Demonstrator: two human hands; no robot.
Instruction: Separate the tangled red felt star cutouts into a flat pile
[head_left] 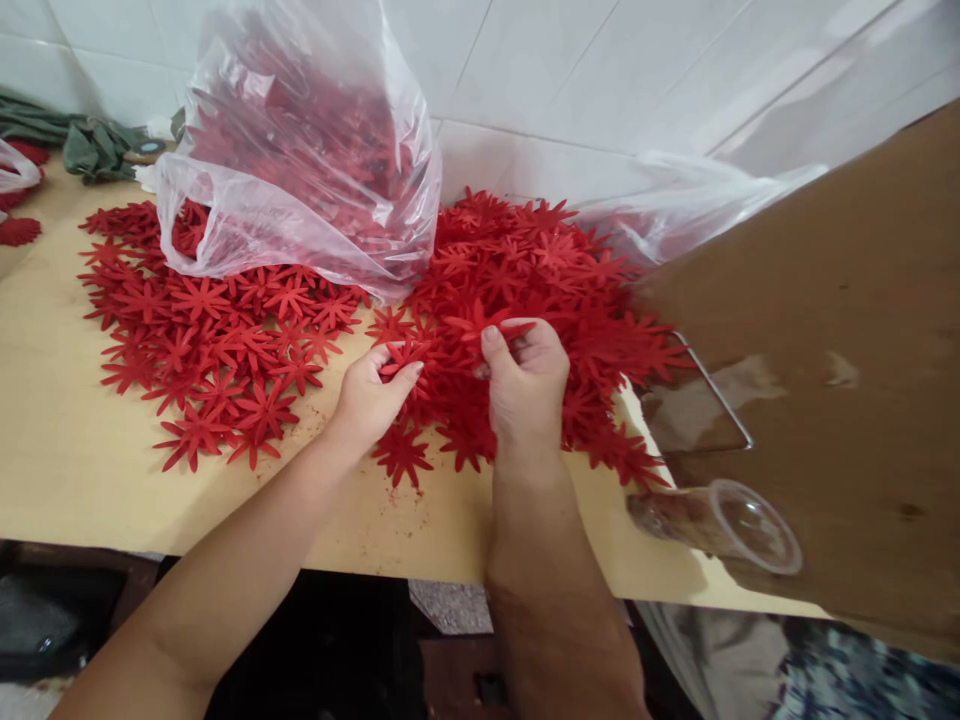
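My left hand (382, 390) pinches a red flower-shaped piece (403, 358) between thumb and fingers. Just to its right, my right hand (525, 380) grips another red flower-shaped piece (476, 325), its thumb pressed on top and its petals spreading to both sides. The two hands are apart, above the front of a large heap of red flower pieces (517, 255). A second heap (217, 320) of the same many-petalled pieces lies to the left. Small red crumbs are scattered on the table near my hands.
A clear plastic bag (315, 150) full of red pieces stands at the back. On the right are a cardboard sheet (847, 350), a clear plastic cup (720, 525) and a bent metal wire (720, 395). Green cloth (101, 145) lies far left on the table (45, 420).
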